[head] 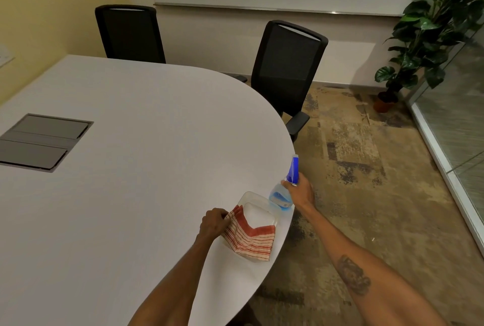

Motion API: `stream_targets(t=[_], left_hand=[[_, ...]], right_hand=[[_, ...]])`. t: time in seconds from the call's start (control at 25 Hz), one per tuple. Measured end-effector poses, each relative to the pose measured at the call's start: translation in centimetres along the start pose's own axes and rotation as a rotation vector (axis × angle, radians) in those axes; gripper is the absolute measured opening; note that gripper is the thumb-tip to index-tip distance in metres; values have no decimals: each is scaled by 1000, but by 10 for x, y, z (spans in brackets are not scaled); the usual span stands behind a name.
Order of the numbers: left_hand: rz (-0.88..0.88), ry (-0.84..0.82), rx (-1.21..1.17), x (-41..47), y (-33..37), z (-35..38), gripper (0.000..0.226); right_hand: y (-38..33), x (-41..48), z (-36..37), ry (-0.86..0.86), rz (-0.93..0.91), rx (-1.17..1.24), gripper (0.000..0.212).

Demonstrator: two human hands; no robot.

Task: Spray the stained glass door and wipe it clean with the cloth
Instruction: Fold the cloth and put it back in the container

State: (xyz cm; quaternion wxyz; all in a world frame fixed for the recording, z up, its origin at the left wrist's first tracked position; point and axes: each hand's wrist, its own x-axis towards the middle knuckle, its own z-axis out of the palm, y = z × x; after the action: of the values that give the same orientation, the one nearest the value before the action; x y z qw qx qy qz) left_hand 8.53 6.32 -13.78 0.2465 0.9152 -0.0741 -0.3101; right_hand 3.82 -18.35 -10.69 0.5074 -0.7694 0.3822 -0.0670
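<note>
As a cleaning job begins in a meeting room, a person stands at the rounded end of a white table [144,142] with a hand on each tool. The left hand [213,223] is closed on the bunched corner of a red-striped cloth [251,243], which lies half across a clear plastic tray [258,201] near the table's right edge. The right hand [301,190] is wrapped round the neck of a spray bottle [281,197], just beside the tray at the very edge of the table. Whether the bottle's base rests on the table cannot be told.

The cloth looks soft, light and limp. It would likely droop when lifted, so it is best gathered into the palm for wiping. The bottle appears to be stiff, light plastic holding some pale blue liquid. The neck under the blue trigger seems the right place to hold it, with a finger free to squeeze.

What seems to be the glass door [455,121] stands at the right, well apart from the table across patterned carpet, and no stains can be made out on it. Two black chairs [286,63] and a potted plant [432,24] stand beyond.
</note>
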Motion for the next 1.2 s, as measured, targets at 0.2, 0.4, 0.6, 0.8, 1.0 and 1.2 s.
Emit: stream_targets(t=[0.2, 0.4, 0.6, 0.8, 1.0, 1.2], left_hand=[[8, 2, 9, -7, 1, 0, 40], [-3, 19, 27, -16, -1, -3, 38], [-27, 15, -15, -19, -3, -7, 45], [-38, 18, -46, -18, -7, -8, 48], [-42, 26, -67, -17, -10, -8, 48], [-41, 21, -78, -16, -10, -8, 47]], right_hand=[[-20, -15, -2, 203, -203, -11, 35], [-52, -29, 6, 240, -417, 2, 29], [-47, -46, 28, 50, -317, -26, 28], [-26, -58, 43, -35, -235, -76, 28], [-12, -62, 47, -98, -176, -136, 32], [-7, -65, 51, -126, -157, -164, 34]])
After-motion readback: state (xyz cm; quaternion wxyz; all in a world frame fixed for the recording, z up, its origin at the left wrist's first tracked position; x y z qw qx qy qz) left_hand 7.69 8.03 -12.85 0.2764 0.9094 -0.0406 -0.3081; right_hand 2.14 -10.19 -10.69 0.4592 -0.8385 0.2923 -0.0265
